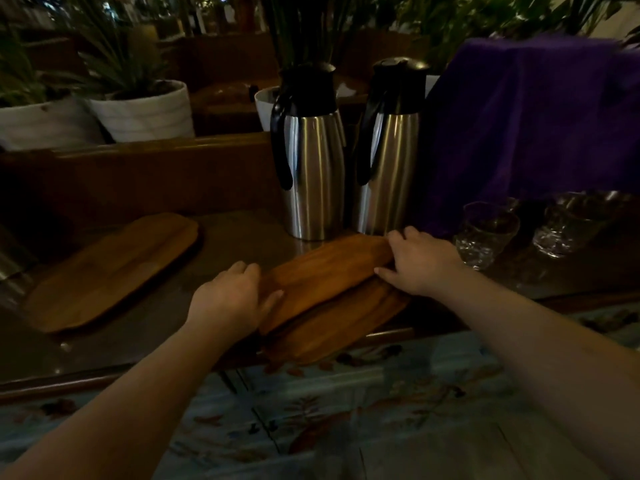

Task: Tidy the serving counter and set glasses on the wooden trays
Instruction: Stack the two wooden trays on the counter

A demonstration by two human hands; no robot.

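Left hand (230, 299): fingers half curled round the near-left end of the top tray (322, 271), thumb lying on its upper face; a grip on the edge.
Right hand (420, 263): fingers bent over the far-right end of the same tray, thumb on top; also gripping.
Arms: both bare, reaching forward from the lower corners, wrists nearly straight.
Top tray: tilted, lying askew on a lower tray (346, 327) near the front edge of the counter (235, 244).
Third tray (114, 271): flat on the counter, well to the left, untouched.
Glasses (485, 233): on the counter right of the right hand, below a purple cloth (536, 126).
Flasks (311, 150): two steel ones, upright just behind the stacked trays.
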